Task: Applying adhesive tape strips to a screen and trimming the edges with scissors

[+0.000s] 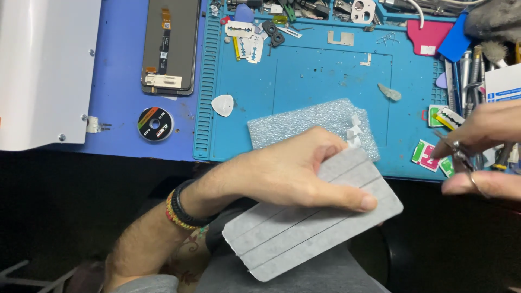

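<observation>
My left hand (287, 171) grips a flat grey sheet (304, 233) marked with long parallel strip lines, held tilted over my lap below the mat's front edge. My right hand (483, 149) at the right edge pinches a small pair of metal scissors (461, 157). A grey bubble-wrap pouch (309, 122) with small white tabs lies on the blue work mat (325, 70) just behind my left hand.
A phone screen panel (169, 43) lies face down on the darker blue surface, with a tape roll (155, 123) below it. A white pick (223, 104), razor blades (244, 40), stickers (429, 154) and several tools (467, 70) litter the mat. A white panel (43, 70) fills the left.
</observation>
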